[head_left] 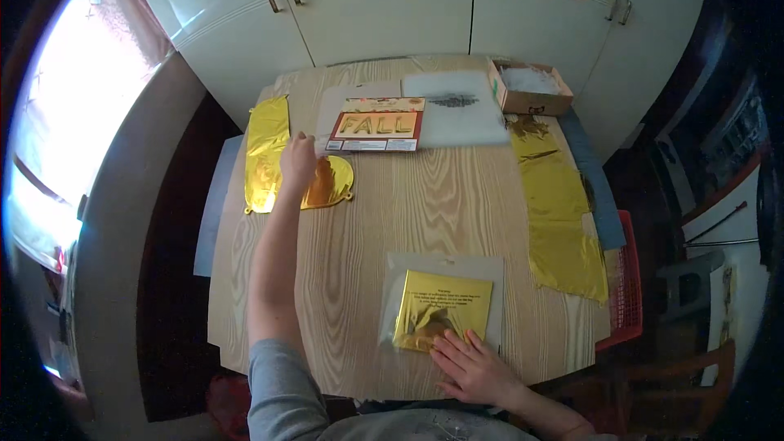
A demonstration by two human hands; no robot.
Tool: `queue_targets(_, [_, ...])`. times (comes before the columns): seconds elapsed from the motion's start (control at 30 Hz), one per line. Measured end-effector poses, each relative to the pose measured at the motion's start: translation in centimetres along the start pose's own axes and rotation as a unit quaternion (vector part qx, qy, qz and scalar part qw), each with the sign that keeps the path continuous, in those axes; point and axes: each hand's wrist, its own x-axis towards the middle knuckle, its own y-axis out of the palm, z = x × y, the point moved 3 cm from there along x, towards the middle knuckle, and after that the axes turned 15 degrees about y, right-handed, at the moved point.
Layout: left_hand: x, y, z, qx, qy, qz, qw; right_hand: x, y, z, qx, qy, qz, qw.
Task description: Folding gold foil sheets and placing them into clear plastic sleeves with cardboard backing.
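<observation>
My right hand (474,369) lies with fingers stretched out on the lower corner of a clear plastic bag (496,310). Inside the bag is a folded gold foil sheet (467,294) with small dark print seen over it. My left hand (299,160) reaches far across the table, its fingers closed together. What they hold, if anything, cannot be made out. Beneath and beside that hand lies a flat gold foil balloon (265,147), L-shaped with small tabs, partly hidden by the hand and forearm. Just right of my left hand is a printed header card (376,124) with a red border.
More flat gold foil pieces (559,220) stretch along the table's right side. At the far right corner stands a cardboard box (531,102) holding clear plastic. White sheets (478,118) lie at the back, before white cabinets (384,12). A red basket (625,278) sits beyond the right edge.
</observation>
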Motion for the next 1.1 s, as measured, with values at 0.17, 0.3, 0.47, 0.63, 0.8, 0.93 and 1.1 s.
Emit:
queue_targets(0.17, [0.4,3.3,6.1,0.077,0.023,0.082,0.993,0.2,-0.1,-0.1,0.008,-0.008,0.001,1.000])
queue_targets(0.3, [1.2,3.6,6.2,0.119,0.085,0.096,0.985,0.4,-0.4,-0.1,0.005,0.000,0.005,1.000])
queue_targets(0.47, [1.2,2.8,6.2,0.149,0.159,0.070,0.973,0.4,-0.2,-0.2,0.015,0.003,-0.002,1.000])
queue_targets(0.63, [0.9,-0.1,7.5,0.231,0.200,0.065,0.950,0.2,-0.5,0.0,0.023,0.002,0.005,1.000])
queue_targets(0.8, [-3.5,-5.6,7.8,0.053,0.087,-0.004,0.995,-0.1,0.3,-0.1,0.014,0.007,-0.028,0.999])
queue_targets(0.93, [-12.9,-11.0,-1.1,-0.193,0.001,0.058,0.979,1.3,-0.6,0.9,-0.011,-0.017,-0.054,0.998])
queue_targets(1.1, [-25.1,-17.1,-14.6,-0.396,-0.058,0.213,0.892,4.6,-0.7,1.6,-0.022,-0.049,-0.053,0.997])
